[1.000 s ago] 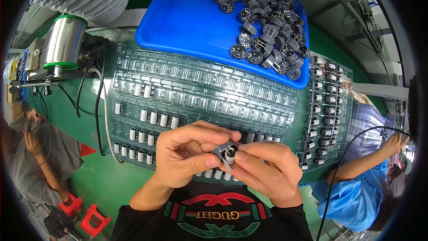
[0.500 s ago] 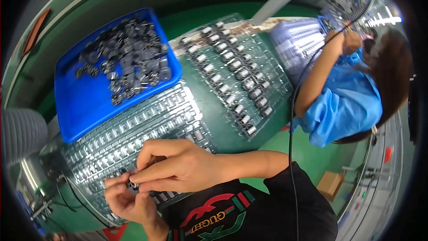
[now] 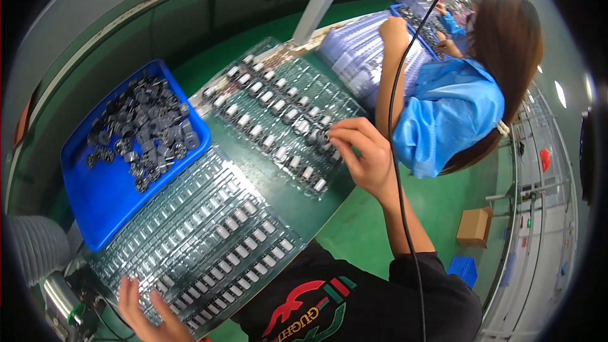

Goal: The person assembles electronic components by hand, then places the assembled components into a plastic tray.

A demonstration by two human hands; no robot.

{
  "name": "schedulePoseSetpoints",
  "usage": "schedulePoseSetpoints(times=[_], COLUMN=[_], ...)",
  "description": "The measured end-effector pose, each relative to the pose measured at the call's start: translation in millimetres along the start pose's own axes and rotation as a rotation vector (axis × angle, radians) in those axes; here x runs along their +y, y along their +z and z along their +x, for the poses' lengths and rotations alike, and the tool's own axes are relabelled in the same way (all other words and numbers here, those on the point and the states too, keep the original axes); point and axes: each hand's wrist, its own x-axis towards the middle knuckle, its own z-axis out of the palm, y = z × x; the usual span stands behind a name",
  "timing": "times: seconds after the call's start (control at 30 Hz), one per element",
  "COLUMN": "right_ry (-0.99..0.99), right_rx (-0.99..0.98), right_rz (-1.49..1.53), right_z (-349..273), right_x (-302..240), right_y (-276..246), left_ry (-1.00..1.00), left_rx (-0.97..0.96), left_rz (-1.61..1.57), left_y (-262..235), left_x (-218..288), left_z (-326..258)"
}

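Note:
My right hand (image 3: 364, 152) is at the right edge of a clear plastic tray (image 3: 294, 180). Its thumb and fingertips are pinched on a small dark part (image 3: 322, 137), partly hidden by the fingers. Rows of small white-and-black cylindrical parts (image 3: 266, 97) fill slots of that tray. At the lower left, my left hand (image 3: 149, 316) holds nothing, its fingers apart, over the corner of a second clear tray (image 3: 158, 228). Several white-topped cylindrical parts (image 3: 233, 259) sit in rows in its near and right portion.
A blue bin (image 3: 95, 209) with a heap of dark grey parts (image 3: 142, 123) stands at the left. A person in a blue smock (image 3: 449, 111) works by stacked clear trays (image 3: 354, 57) at the right. A black cable (image 3: 400, 171) hangs across the view. A grey ribbed hose (image 3: 38, 244) is at far left.
My hands, together over the near tray around a small round part before, have come apart. The right has moved to the far tray; the left has opened and dropped toward the lower left. The view has shifted.

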Motion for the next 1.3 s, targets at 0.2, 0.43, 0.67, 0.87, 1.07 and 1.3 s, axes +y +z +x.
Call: schedulePoseSetpoints(times=[0.2, 0.43, 0.67, 0.87, 1.07, 1.3], right_ry=[0.109, 0.038, 0.157, 0.228, 0.390, 0.110], right_rx=[-0.078, -0.114, -0.062, -0.065, -0.194, 0.010], right_rz=[-0.384, -0.520, -0.355, -0.153, -0.058, -0.450], right_z=[-20.0, -15.5, -16.5, -8.3, -5.2, -8.0], right_x=[56.2, 48.4, 58.7, 59.2, 43.5, 16.9], right_y=[8.4, 19.1, 21.6, 7.5, 6.3, 20.1], left_ry=[0.037, -0.091, -0.002, -0.247, -0.249, -0.277], left_rx=[-0.115, -0.150, -0.206, -0.276, -0.265, -0.215], left_rz=[0.341, 0.165, 0.270, 0.104, 0.061, 0.071], left_y=[-10.9, -7.8, -13.1, -10.3, -8.8, -14.5], left_x=[-36.1, -45.8, -41.9, -41.4, -45.8, -42.8], left_z=[1.8, -0.2, 5.0, -3.5, -3.7, -4.0])
